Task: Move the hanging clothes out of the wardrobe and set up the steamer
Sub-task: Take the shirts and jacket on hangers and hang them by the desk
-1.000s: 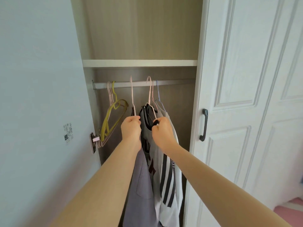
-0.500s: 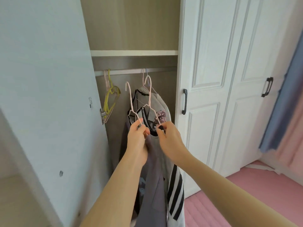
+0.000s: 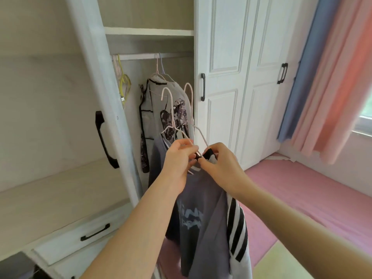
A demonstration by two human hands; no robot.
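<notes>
Holding hangers (image 3: pixel 172 117): left hand (image 3: pixel 177 162), right hand (image 3: pixel 221 168); shirts (image 3: pixel 201 198) draped below grip.

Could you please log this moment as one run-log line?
left hand: grips grey T-shirt hanger | right hand: pinches striped shirt collar | both garments: off rail | printed top: on rail

A purple-grey T-shirt (image 3: pixel 201 208) and a black-striped white shirt (image 3: pixel 239 228) are held on pink hangers (image 3: pixel 172 115) at centre frame, off the rail (image 3: pixel 141 56); a grey printed top (image 3: pixel 177 91) is seen hanging upper centre.
</notes>
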